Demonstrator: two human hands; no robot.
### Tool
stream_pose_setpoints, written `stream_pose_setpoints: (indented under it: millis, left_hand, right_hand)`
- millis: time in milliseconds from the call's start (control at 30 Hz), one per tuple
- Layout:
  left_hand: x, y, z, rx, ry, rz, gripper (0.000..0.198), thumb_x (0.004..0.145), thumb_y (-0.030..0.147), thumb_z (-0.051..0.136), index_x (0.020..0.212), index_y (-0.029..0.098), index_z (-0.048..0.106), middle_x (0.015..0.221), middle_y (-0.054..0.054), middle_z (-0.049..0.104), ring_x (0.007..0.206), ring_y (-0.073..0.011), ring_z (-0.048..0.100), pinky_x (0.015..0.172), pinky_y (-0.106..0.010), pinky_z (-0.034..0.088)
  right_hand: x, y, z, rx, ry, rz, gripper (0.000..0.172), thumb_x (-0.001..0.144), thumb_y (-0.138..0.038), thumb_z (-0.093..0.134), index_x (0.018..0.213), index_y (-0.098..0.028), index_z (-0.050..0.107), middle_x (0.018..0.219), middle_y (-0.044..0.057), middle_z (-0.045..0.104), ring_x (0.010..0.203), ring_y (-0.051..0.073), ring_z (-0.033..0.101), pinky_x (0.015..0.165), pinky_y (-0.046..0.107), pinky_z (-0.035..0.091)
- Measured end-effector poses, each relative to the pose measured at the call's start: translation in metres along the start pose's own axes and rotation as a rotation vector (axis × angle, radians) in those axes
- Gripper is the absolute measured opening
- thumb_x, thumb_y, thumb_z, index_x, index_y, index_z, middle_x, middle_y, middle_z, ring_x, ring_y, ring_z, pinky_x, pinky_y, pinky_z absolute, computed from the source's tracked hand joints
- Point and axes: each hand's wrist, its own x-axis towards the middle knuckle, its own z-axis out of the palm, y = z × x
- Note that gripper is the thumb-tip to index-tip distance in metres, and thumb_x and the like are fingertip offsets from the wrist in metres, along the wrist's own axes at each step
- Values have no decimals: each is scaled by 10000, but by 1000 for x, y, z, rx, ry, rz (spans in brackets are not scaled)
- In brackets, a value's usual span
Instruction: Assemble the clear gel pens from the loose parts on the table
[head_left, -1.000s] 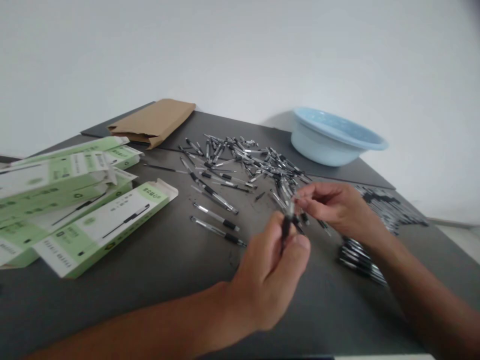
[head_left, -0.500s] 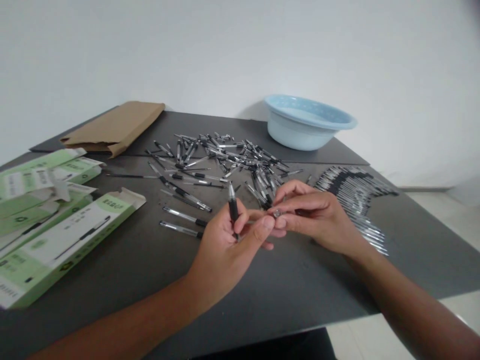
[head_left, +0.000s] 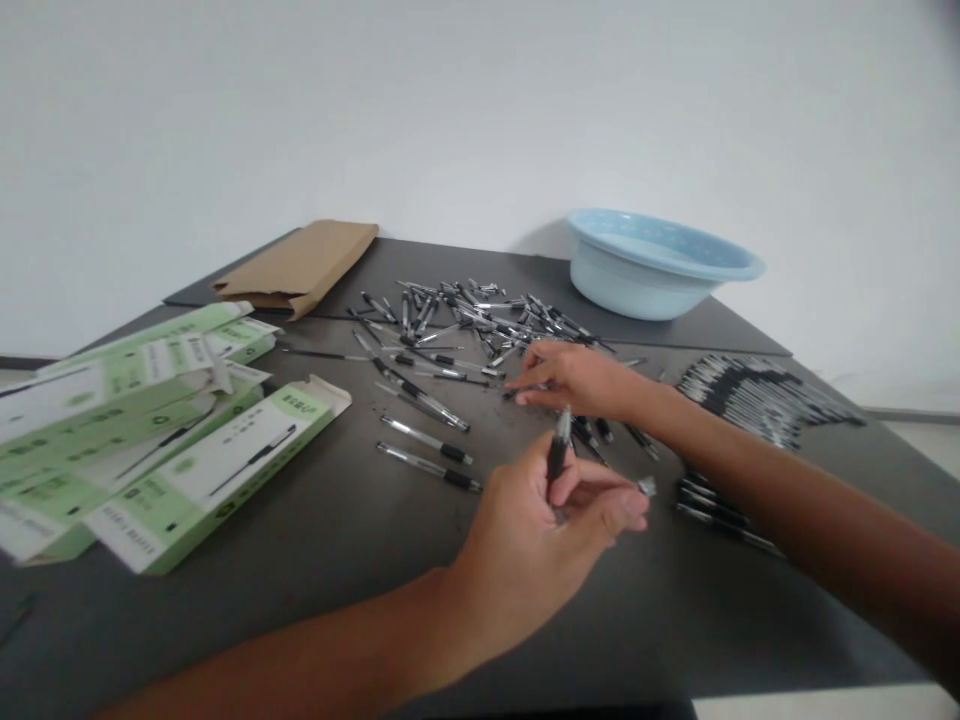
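My left hand [head_left: 536, 530] is closed around a pen [head_left: 559, 447] with a black grip, its clear tip end sticking up between the fingers. Between the thumb and forefinger of that same hand, a small clear piece [head_left: 646, 486] pokes out, perhaps the end of another pen. Farther off, my right hand [head_left: 562, 378] reaches to the near edge of the loose pile of pen parts [head_left: 480, 315]. Its thumb and forefinger come together at a small dark bit on the table; what it is I cannot make out. Two pens [head_left: 427, 465] lie left of my left hand.
Green-and-white pen boxes [head_left: 225, 470] are stacked on the left, with a brown paper envelope [head_left: 300, 262] behind them. A light blue basin [head_left: 660, 270] stands at the back right. Rows of pens [head_left: 750, 395] lie on the right, partly behind my right forearm.
My hands have parted. The right one has moved forward and left to the pen pile, while the left keeps its pen and the small clear piece. The view has swung left.
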Motion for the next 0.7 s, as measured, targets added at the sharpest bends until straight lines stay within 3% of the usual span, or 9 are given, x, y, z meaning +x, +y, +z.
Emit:
stream_pose_setpoints:
  millis: [100,233,333,433,500,600,700]
  left_hand:
    - [0,-1,-2,28,-36,11,447,959,279,767,778,237,360,926,-48,802,879,-207,821,643,-226,560]
    - [1,1,-3,106,-64,-1,433,965,350,750,776,240,377,960,-92,813,905,-245,816,639,-262,565]
    - [1,2,-2,106,-60,-11,430,962,335,748,776,241,372,957,-84,811,880,-238,822,610,-249,548]
    - [1,2,-2,73,-32,-1,432,961,305,755,776,239,370,947,-53,802,862,-218,827,604,-230,539]
    - [2,2,-2,74,7,27,438,959,291,762,768,236,372,932,-31,798,849,-200,825,619,-227,543]
    - [3,3,-3,101,50,81,460,954,273,770,746,237,362,908,-7,800,823,-175,811,635,-231,554]
    - [3,6,-2,148,68,95,453,948,232,769,742,243,365,866,8,802,802,-161,794,619,-227,553]
  right_hand:
    - [13,7,13,-35,-65,-35,247,963,-315,738,1179,-253,839,1030,106,733,951,240,682,843,374,538]
    - [18,6,15,-26,-78,-40,196,981,-304,714,1099,-236,855,1015,103,753,965,247,687,882,393,529]
    - [17,-3,9,19,-25,-7,142,953,-308,751,991,-223,858,1052,91,788,994,245,711,940,399,527]
    - [2,-21,-2,64,100,97,208,963,-386,741,1045,-221,837,1050,74,817,910,209,743,807,328,564]
    - [-16,-36,-11,192,223,224,249,944,-428,762,1071,-224,830,961,59,827,782,180,734,664,283,551]
    - [-43,-60,-21,592,401,390,191,825,-361,888,957,-231,843,795,17,798,628,123,659,569,230,514]
    - [-63,-75,-24,891,456,401,157,778,-276,929,909,-254,845,691,-34,730,514,54,519,476,164,420]
